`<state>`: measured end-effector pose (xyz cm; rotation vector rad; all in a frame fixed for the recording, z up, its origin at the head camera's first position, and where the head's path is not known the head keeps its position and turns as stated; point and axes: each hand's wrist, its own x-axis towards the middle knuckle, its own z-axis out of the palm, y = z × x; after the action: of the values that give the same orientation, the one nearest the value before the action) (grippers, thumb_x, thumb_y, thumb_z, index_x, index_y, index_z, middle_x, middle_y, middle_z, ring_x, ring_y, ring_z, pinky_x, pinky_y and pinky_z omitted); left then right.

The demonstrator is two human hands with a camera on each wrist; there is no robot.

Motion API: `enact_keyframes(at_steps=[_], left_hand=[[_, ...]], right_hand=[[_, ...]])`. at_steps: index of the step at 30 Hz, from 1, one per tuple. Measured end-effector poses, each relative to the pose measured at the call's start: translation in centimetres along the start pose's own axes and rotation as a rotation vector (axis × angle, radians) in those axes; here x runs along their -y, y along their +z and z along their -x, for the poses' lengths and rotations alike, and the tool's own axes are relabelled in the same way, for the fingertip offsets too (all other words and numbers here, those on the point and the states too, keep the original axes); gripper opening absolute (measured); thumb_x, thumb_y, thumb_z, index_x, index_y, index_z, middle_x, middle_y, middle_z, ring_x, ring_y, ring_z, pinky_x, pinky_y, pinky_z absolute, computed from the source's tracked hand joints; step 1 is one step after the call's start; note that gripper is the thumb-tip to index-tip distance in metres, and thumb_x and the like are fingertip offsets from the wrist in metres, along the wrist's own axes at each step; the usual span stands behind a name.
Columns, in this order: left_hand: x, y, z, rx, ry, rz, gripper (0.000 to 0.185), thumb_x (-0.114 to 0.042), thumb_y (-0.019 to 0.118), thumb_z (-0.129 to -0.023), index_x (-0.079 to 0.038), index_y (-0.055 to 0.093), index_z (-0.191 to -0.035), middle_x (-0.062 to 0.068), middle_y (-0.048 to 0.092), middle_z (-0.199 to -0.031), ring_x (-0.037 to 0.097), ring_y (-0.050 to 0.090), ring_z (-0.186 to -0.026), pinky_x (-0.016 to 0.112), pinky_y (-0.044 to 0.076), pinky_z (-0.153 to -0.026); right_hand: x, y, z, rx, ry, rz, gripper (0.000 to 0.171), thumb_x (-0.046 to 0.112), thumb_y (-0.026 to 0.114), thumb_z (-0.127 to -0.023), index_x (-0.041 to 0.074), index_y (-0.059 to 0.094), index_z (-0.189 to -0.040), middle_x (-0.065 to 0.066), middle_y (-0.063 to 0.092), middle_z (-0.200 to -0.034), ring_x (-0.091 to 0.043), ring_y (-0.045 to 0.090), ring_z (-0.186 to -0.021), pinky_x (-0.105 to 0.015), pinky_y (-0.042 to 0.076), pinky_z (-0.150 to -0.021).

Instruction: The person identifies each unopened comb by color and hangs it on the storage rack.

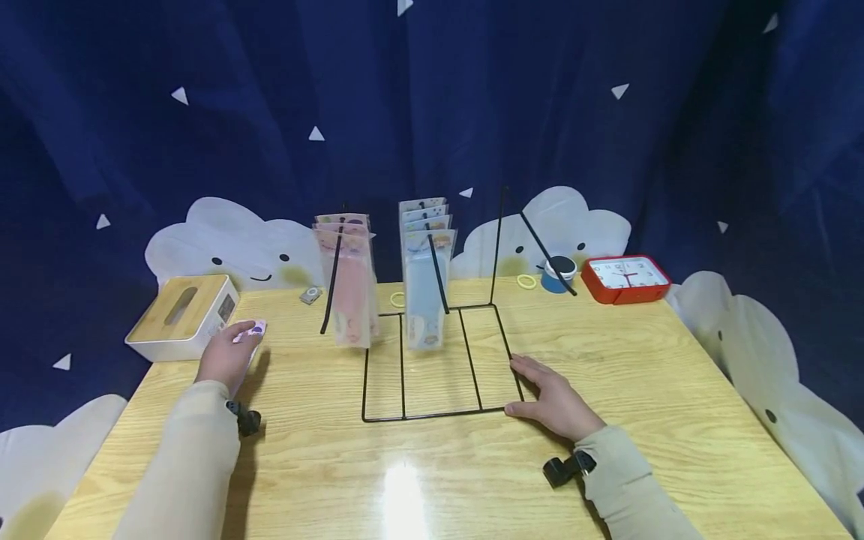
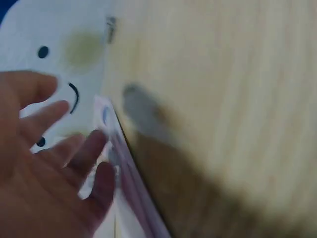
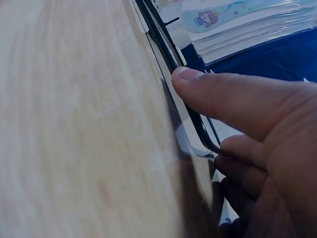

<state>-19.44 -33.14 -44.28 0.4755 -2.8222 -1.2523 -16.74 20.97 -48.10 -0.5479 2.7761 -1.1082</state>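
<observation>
While your right hand (image 1: 550,401) rests at the near right corner of the black wire rack (image 1: 435,367), thumb along its base wire and fingers curled round the corner, your left hand (image 1: 226,356) lies with fingers spread on a small flat packet (image 1: 253,328) on the bench (image 1: 648,390), just beside the tissue box (image 1: 182,315). Pink packets (image 1: 347,289) and blue packets (image 1: 425,281) hang on the rack's slanted arms between your hands. Behind the rack stand a tape roll (image 1: 559,274), a red clock (image 1: 625,278) and two yellow rings (image 1: 526,281).
</observation>
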Motion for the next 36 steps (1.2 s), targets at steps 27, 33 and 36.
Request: enact_keyframes(at_steps=[27, 33, 36], left_hand=[[-9.9, -4.3, 10.6, -0.038, 0.413, -0.014, 0.024, -0.027, 0.066, -0.099, -0.008, 0.075, -0.111, 0.008, 0.074, -0.105, 0.014, 0.066, -0.08, 0.026, 0.056, -0.067], [-14.4, -4.3, 16.2, 0.001, 0.728, 0.259, 0.013, 0.004, 0.072, -0.089, -0.003, 0.077, -0.098, -0.001, 0.076, -0.094, 0.011, 0.068, -0.071, 0.024, 0.056, -0.061], [-15.8, -3.9, 17.4, 0.033, 0.8, 0.4, 0.015, 0.012, 0.069, -0.087, 0.002, 0.075, -0.098, 0.002, 0.076, -0.095, 0.012, 0.068, -0.071, 0.024, 0.056, -0.06]], right_hand=[[0.1, 0.3, 0.0, -0.002, 0.008, -0.001, 0.085, 0.033, 0.085, -0.081, 0.0, 0.045, -0.149, -0.018, 0.039, -0.157, -0.041, 0.03, -0.146, -0.059, 0.027, -0.114], [0.2, 0.2, 0.0, -0.003, -0.001, 0.006, 0.085, 0.032, 0.084, -0.082, 0.0, 0.044, -0.15, -0.018, 0.038, -0.157, -0.041, 0.03, -0.146, -0.059, 0.027, -0.114], [0.1, 0.2, -0.1, -0.004, 0.003, 0.008, 0.085, 0.032, 0.085, -0.082, 0.0, 0.044, -0.15, -0.017, 0.038, -0.157, -0.04, 0.03, -0.146, -0.058, 0.027, -0.115]])
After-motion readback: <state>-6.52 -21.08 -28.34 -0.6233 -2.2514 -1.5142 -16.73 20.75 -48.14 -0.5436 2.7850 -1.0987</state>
